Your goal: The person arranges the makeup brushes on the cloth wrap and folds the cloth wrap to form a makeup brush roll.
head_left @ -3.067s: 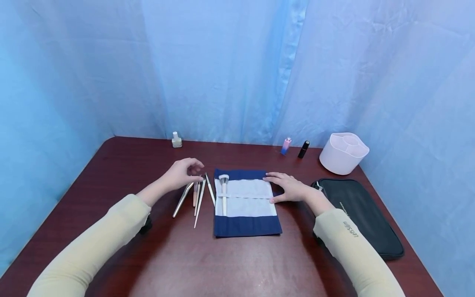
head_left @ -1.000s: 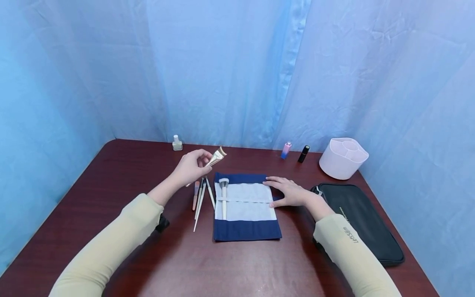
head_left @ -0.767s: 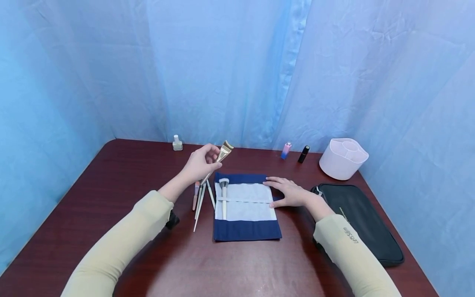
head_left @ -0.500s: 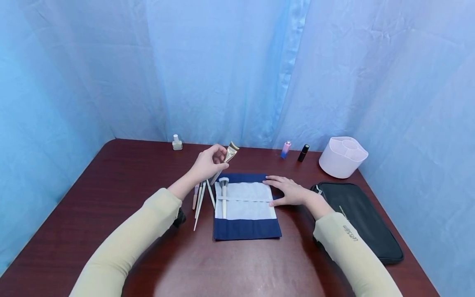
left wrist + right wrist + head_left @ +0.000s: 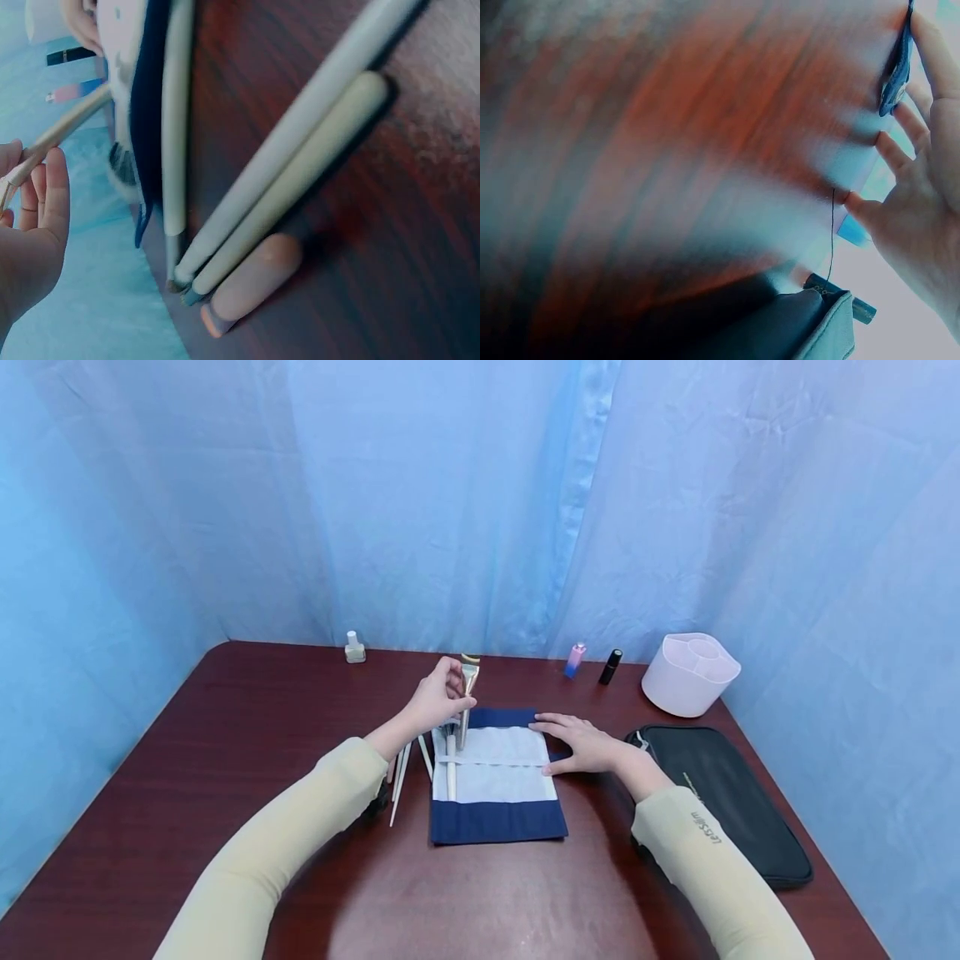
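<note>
My left hand [image 5: 437,699] pinches a gold makeup brush [image 5: 466,697], bristles up, over the left part of the brush roll [image 5: 498,822]. The lower end of its handle points down at the white lining, just above the strap; whether it touches cannot be told. Beside it a white-handled makeup brush [image 5: 452,768] lies tucked under the strap, its head partly hidden by my left hand. My right hand [image 5: 581,745] rests with spread fingers on the roll's right edge. Left of the roll lie several slim brushes [image 5: 401,781]; the left wrist view shows a short peach-coloured one [image 5: 255,277] among them.
A black zip case [image 5: 723,802] lies under and beside the right forearm. Behind it stands a white divided holder [image 5: 690,677]. At the back are a black tube [image 5: 611,667], a pink-and-blue bottle [image 5: 574,660] and a nail polish bottle [image 5: 355,648].
My left hand has picked the gold brush up from the loose brushes, carried it right over the roll and turned it nearly upright. My right hand stays at the roll's edge.
</note>
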Motion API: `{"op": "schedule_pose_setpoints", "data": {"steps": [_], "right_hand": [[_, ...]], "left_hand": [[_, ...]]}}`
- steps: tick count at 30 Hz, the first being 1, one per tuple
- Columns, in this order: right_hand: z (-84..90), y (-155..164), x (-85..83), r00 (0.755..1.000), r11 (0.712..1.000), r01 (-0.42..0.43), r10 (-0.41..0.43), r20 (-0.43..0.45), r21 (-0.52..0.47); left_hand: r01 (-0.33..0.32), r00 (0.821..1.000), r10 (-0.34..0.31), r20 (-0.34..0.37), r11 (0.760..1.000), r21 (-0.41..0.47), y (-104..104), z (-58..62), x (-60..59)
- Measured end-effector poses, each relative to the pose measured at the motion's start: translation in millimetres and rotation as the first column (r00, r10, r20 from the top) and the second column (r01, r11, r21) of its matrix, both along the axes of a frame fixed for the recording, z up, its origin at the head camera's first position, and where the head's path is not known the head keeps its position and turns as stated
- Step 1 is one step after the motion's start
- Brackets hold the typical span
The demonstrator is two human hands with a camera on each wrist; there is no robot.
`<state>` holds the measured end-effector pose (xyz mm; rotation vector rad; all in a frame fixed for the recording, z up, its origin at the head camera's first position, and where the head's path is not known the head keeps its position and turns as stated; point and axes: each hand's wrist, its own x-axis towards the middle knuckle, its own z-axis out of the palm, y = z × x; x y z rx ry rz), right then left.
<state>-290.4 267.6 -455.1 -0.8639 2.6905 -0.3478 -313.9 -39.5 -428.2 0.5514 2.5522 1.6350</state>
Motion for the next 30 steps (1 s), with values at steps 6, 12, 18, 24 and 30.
{"op": "schedule_pose_setpoints", "data": {"steps": [6,12,18,24,30], "right_hand": [[1.5,-1,2.1,1.0,1.0,0.008,-0.008,0.006,-0.002],[2.7,-1,3.4,1.0,1.0,0.002,-0.002,0.002,-0.014],[3.5,-1,3.1,1.0,1.0,0.004,-0.004,0.006,-0.01],[0.4,-1,2.5,1.0,1.0,0.012,-0.012,0.017,0.004],[-1.8,-2,2.2,1.0,1.0,0.003,-0.003,0.013,-0.004]], "left_hand": [[0.017,1.0,-0.017,0.004,1.0,-0.012,4,-8.1,1.3],[0.065,0.997,-0.065,0.029,0.998,-0.019,3,-9.2,4.0],[0.061,0.997,-0.059,0.043,0.997,-0.045,1,-9.7,3.8],[0.035,0.996,-0.03,0.089,0.998,-0.057,1,-15.3,3.6],[0.031,0.99,-0.039,0.135,0.997,0.064,-1,-17.8,0.6]]}}
